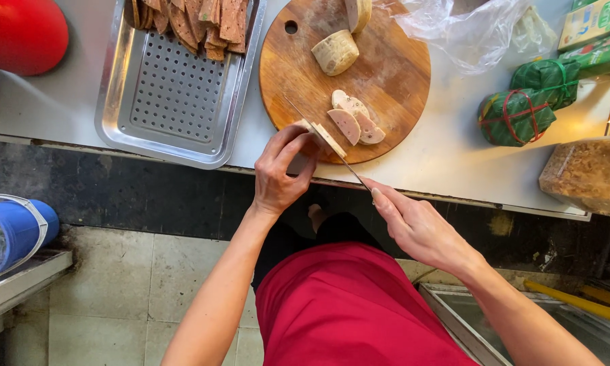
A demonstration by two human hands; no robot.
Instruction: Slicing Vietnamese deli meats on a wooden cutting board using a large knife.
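My left hand (281, 169) pinches a pale half-round piece of sausage (322, 137) at the near edge of a round wooden cutting board (393, 74). My right hand (417, 227) grips a thin knife (318, 139) whose blade runs along that piece. Three cut pink slices (356, 122) lie flat on the board beside it. Two larger chunks of the sausage roll (337, 51) rest further back on the board.
A perforated steel tray (173, 95) to the left holds several brown slices (193, 24) at its far end. Two green leaf-wrapped bundles (518, 115), a clear plastic bag (471, 30), green cartons (593, 24) and a tub of fried bits (586, 173) stand on the right. A red object (20, 34) sits far left.
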